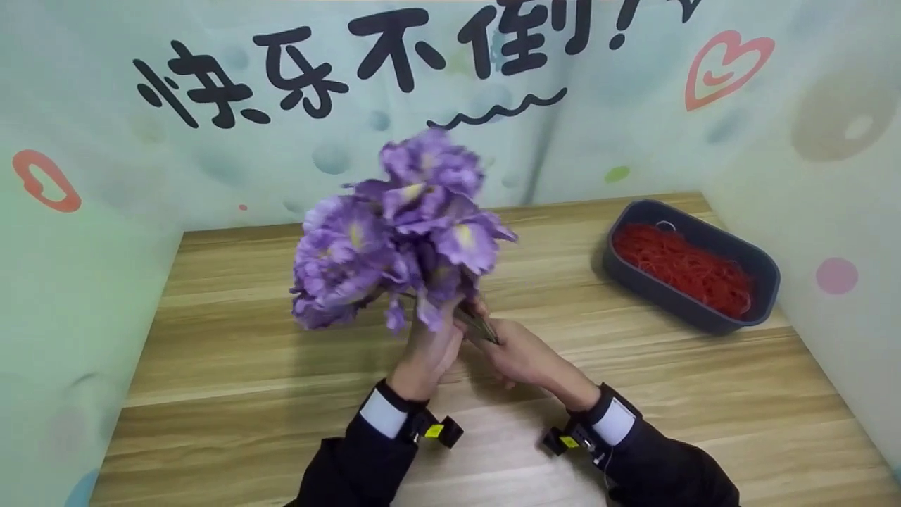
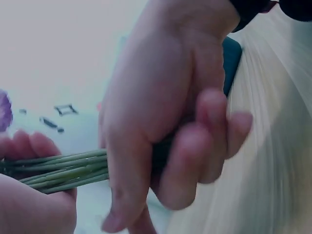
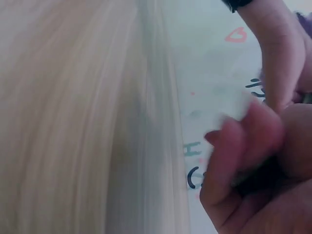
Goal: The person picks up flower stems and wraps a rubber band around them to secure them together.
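Note:
A bunch of purple artificial-looking flowers (image 1: 401, 232) with yellowish centres is held upright, blooms up and tilted left, in the head view. My left hand (image 1: 433, 345) grips it just under the blooms, its fingers partly hidden behind petals. Lower down, my right hand (image 1: 517, 348) curls round the ends of the stems (image 1: 482, 327). In the left wrist view the green stems (image 2: 73, 168) run in a tight bundle from the left hand (image 2: 39, 204) into the right hand (image 2: 151, 122). Blurred fingers of the right hand (image 3: 243, 165) show curled in the right wrist view.
On the right of the wooden table (image 1: 232, 366) stands a dark blue tub (image 1: 704, 320) filled with red stringy strands (image 1: 679, 267). Printed panels (image 1: 281, 162) with black lettering and hearts wall the table at the back and sides.

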The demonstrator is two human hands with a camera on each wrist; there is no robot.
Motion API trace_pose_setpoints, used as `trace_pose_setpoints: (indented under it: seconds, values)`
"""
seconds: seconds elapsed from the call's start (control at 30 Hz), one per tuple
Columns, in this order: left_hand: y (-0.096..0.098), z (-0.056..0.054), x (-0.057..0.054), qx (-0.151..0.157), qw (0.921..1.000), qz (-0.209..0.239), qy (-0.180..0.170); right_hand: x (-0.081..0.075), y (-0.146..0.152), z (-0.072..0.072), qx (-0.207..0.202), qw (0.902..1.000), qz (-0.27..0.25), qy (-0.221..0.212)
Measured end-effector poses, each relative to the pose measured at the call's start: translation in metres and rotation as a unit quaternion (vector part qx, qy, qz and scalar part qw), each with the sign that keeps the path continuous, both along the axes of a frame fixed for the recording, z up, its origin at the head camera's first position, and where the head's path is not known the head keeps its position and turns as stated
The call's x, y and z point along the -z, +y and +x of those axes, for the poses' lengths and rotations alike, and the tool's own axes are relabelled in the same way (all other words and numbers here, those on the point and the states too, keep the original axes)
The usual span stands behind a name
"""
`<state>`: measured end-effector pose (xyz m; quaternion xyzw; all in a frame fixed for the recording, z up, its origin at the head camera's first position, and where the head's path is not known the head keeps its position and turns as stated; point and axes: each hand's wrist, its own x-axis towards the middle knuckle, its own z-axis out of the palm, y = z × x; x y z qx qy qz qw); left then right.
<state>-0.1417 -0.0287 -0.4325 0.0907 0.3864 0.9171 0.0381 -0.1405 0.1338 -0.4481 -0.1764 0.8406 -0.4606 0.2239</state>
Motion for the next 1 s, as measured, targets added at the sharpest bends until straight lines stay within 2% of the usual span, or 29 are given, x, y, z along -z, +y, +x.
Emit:
trace_pose_setpoints:
  seconds: [0.07,0.13,0.23,0.3,0.37,0.43,0.5,0.53,0.63,0.77,0.87,1.0]
  values:
    - [-0.003,-0.004,0.003,-0.006,0.9981,0.045,-0.042,0.000,0.000,-0.001,-0.003,0.9993,0.031,0.022]
    - [-0.006,-0.007,0.007,-0.003,0.9911,0.096,-0.093,-0.001,0.001,-0.001,-0.018,0.9974,0.059,0.038]
    - [-0.011,-0.012,0.013,0.009,0.9728,0.175,-0.152,0.000,0.001,-0.001,-0.038,0.9937,0.092,0.052]
    - [-0.015,-0.015,0.017,0.016,0.9602,0.222,-0.169,0.006,0.001,-0.002,-0.051,0.9908,0.108,0.063]
    - [-0.018,-0.017,0.019,0.023,0.9519,0.251,-0.174,0.008,0.000,-0.001,-0.056,0.9891,0.124,0.056]
    - [-0.020,-0.019,0.022,0.025,0.9498,0.262,-0.169,0.009,-0.001,0.000,-0.059,0.9876,0.139,0.046]
    - [-0.021,-0.020,0.024,0.025,0.9516,0.261,-0.160,0.010,-0.001,0.000,-0.061,0.9865,0.147,0.040]
    - [-0.021,-0.020,0.025,0.027,0.9528,0.260,-0.154,0.004,-0.002,0.002,-0.058,0.9858,0.155,0.027]
    - [-0.020,-0.021,0.027,0.028,0.9582,0.254,-0.129,0.004,-0.002,0.002,-0.062,0.9837,0.166,0.030]
    - [-0.021,-0.021,0.030,0.046,0.9589,0.262,-0.099,0.005,-0.002,0.003,-0.070,0.9810,0.176,0.040]
    - [-0.022,-0.021,0.032,0.058,0.9533,0.279,-0.100,0.005,-0.002,0.004,-0.075,0.9796,0.180,0.048]
    - [-0.024,-0.022,0.033,0.058,0.9462,0.300,-0.107,0.005,0.000,0.003,-0.078,0.9789,0.181,0.055]
